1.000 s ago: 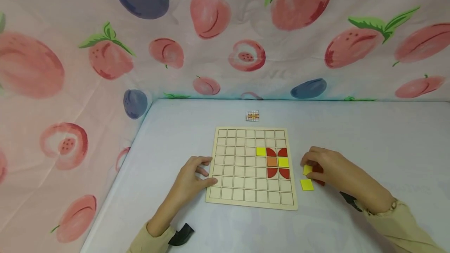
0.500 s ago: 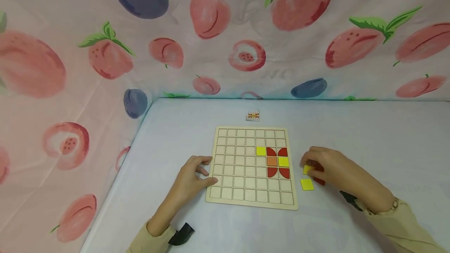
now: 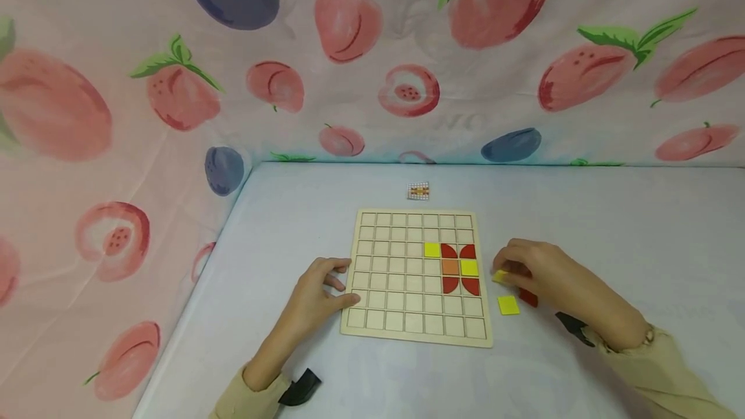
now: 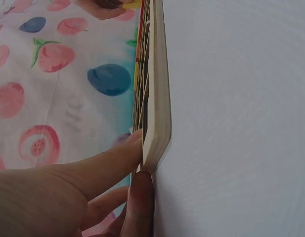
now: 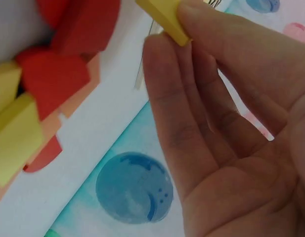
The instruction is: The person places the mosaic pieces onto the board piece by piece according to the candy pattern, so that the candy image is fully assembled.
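Seven pieces sit in the wooden grid board (image 3: 396,284), all toward its right side; the board lies flat on the white table (image 3: 302,212).

Third row from the far edge: a yellow square (image 3: 432,249), then two red quarter-rounds (image 3: 449,251). Next row: an orange square (image 3: 451,266) beside a second yellow square (image 3: 469,268). Row nearer us: two more red quarter-rounds (image 3: 451,285). Each red pair has its curved sides facing each other.

Right hand (image 3: 538,270): we see it pinching a yellow tile (image 3: 500,277) between thumb and fingertips, just off the board's right edge. Tile is tilted; we can't tell if it touches the table. The right wrist view confirms the pinch.

Just nearer us lies a loose yellow square (image 3: 509,305), flat, apart from the board. A red piece (image 3: 528,298) shows partly from under the hand. In the right wrist view we get red, yellow and orange loose pieces (image 5: 53,81) bunched together; exact count unclear.

Left hand (image 3: 317,290): thumb and fingers spread, tips touching the board's left edge, thumb nearest us. How hard it presses, we can't tell.

Small card (image 3: 418,191) with a printed grid lies beyond the board's far edge. Behind the table we have a fruit-print cloth (image 3: 454,83). Both arms in beige sleeves (image 3: 250,396).
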Demonstrator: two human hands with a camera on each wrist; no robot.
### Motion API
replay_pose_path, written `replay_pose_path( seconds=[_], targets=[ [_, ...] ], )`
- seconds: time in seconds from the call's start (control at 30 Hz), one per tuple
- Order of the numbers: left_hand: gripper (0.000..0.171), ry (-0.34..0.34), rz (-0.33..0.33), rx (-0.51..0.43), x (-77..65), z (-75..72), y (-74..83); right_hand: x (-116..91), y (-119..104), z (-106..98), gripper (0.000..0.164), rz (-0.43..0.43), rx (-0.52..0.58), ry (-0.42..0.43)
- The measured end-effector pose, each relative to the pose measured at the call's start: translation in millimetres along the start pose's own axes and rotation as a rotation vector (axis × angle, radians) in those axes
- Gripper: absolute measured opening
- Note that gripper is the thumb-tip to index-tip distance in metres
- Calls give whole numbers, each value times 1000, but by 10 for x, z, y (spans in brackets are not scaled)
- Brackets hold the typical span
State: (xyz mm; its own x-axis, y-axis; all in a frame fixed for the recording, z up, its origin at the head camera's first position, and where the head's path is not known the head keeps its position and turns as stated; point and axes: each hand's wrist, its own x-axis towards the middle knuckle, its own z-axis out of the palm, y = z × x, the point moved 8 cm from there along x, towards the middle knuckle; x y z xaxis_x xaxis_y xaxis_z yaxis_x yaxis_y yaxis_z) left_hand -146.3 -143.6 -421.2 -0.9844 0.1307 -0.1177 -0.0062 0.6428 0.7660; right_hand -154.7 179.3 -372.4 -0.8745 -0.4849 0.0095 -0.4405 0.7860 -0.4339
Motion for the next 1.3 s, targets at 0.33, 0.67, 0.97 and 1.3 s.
replay_pose_path(
  seconds=[0.33, 0.67, 0.97, 1.3],
  targets=[
    [59, -8, 6, -11, 3, 14, -3, 139, -252, 36, 15, -68, 62, -3],
    [61, -6, -8, -1, 3, 11, -9, 299, -433, 148, 18, -102, 142, -35],
    [59, -6, 9, -11, 2, 4, 10, 395, -569, 238, 14, -127, 114, -46],
    [60, -7, -6, 9, 4, 7, -8, 492, -631, 358, 11, -119, 135, -64]
  ],
)
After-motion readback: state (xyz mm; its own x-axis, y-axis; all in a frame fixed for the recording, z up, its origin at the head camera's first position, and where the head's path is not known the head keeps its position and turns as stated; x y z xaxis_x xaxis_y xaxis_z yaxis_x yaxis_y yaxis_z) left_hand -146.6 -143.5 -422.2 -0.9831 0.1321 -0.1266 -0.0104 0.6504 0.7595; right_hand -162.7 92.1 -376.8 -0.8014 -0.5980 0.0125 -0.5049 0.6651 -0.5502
